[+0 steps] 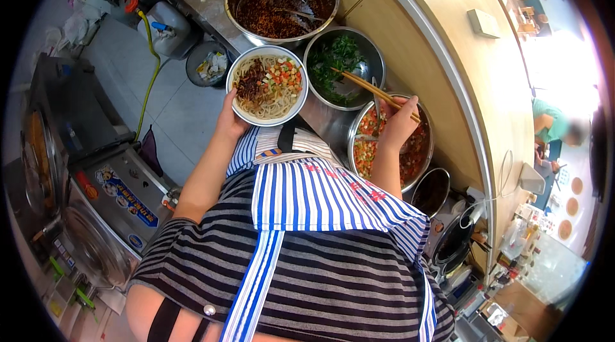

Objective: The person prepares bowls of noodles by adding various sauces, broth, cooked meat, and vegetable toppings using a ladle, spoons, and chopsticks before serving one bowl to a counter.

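Observation:
My left hand (234,113) grips the rim of a white bowl (304,86) with a blue edge band. In the bowl are noodles (274,100), topped with a dark brown sauce (253,80) and diced vegetables (283,75). A pair of wooden chopsticks (370,88) is in my right hand (398,126), their tips over the chopped greens (336,56) in a steel bowl (378,60). Beneath my right hand stands a larger steel basin (351,152) of diced vegetables with spoons in it. The hand hides part of it.
A big steel pot (230,5) of dark chili oil stands at the back of the counter. On the floor are a bucket (192,65) and a plastic jerrycan (168,29). Steel cooking equipment (117,193) lies left, a wooden partition (408,44) right. Beyond it sits a person (552,121).

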`<state>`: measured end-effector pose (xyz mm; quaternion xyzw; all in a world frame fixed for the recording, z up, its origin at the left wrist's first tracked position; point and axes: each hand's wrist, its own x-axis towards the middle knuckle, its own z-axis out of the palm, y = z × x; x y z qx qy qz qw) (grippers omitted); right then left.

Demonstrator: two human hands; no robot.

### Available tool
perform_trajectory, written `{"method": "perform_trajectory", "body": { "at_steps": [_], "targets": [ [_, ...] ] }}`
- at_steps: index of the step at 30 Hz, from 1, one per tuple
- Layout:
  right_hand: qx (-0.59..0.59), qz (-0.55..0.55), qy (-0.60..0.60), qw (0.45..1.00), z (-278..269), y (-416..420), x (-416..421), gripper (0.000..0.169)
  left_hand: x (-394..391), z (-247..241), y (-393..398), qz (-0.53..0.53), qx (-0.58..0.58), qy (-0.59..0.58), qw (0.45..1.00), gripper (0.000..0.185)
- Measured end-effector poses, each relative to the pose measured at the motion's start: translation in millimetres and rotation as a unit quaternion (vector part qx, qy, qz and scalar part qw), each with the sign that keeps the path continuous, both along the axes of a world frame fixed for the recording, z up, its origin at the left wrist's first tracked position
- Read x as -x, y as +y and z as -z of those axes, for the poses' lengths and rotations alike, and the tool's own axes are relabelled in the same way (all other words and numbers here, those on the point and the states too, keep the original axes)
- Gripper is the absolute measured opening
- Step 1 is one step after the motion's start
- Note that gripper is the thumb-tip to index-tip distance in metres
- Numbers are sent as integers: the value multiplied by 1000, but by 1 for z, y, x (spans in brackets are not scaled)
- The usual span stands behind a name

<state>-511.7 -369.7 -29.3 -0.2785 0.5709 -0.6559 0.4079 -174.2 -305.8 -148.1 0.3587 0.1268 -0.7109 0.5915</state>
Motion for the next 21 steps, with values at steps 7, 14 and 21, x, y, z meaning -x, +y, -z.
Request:
{"method": "perform_trajectory", "body": {
  "at_steps": [7,14,21],
  "targets": [
    [-11,13,14,1000,2,1,7,40,2,-1,-1,-9,-3,-5,1000,52],
    [5,40,29,999,-5,5,5,39,2,-2,1,-17,11,-16,1000,51],
    [1,-164,-45,986,-15,28,-26,40,1,0,-2,-10,12,-1,1000,50]
  ]
}}
